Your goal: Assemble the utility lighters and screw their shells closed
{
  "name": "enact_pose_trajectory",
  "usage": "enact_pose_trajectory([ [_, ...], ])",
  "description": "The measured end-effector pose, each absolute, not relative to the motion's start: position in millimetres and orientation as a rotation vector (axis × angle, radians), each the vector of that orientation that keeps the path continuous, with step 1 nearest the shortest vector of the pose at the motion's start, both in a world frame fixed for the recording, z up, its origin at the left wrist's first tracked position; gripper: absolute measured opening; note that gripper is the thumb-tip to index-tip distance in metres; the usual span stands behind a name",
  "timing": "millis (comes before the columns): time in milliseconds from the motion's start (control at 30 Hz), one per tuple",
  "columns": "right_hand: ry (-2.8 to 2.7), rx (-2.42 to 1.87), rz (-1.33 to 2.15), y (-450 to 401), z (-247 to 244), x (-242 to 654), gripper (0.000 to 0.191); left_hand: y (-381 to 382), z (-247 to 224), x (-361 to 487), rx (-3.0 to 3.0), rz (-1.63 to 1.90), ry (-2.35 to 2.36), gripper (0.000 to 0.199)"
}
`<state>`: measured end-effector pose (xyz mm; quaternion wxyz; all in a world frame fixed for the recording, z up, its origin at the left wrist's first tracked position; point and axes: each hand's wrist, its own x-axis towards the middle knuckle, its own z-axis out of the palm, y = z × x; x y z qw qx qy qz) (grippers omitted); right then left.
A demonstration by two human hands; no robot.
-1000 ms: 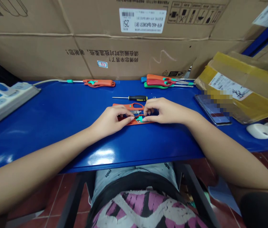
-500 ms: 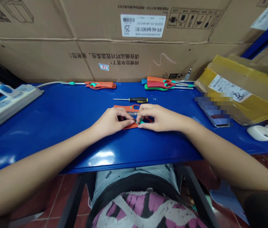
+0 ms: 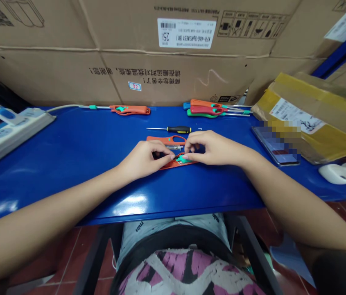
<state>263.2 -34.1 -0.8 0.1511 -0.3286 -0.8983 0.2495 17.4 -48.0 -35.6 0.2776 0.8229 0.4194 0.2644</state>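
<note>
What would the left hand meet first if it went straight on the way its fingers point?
Probably the green trigger in the orange lighter casing half, then the right hand just beyond; whether the left hand would pass slightly above the trigger is unclear.

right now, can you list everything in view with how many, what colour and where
near casing: 1, orange, table centre
green part: 1, green, in near casing
clear tube: 1, transparent, between casings
far casing: 1, orange, behind tube
screwdriver: 1, black and yellow handle, behind far casing
single lighter: 1, orange, back left
grouped lighters: 4, blue, orange, red, green, back right
power strip: 1, white, left
phone: 1, dark, right, partly pixelated
taped box: 1, brown and yellow, right
large carton: 1, brown, behind table
table: 1, blue, beneath these
chair: 1, dark, below table
left hand: 1, bare, near casing's left
right hand: 1, bare, near casing's right
</note>
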Motion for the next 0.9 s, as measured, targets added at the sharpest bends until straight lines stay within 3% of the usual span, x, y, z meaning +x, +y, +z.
enact_pose_trajectory([
  [300, -2.566, -0.977, 0.861, -33, -11, 258, 0.017, -45, -40, 18, 2.105, 0.677, 1.168, 0.027],
  [600, -2.842, -0.843, 0.591, -41, -5, 252, 0.018, -47, -34, 21, 2.037, 0.618, 1.196, 0.030],
  [900, -2.711, -0.830, 0.551, -41, -4, 257, 0.015, -49, -34, 22, 2.000, 0.635, 1.191, 0.035],
])
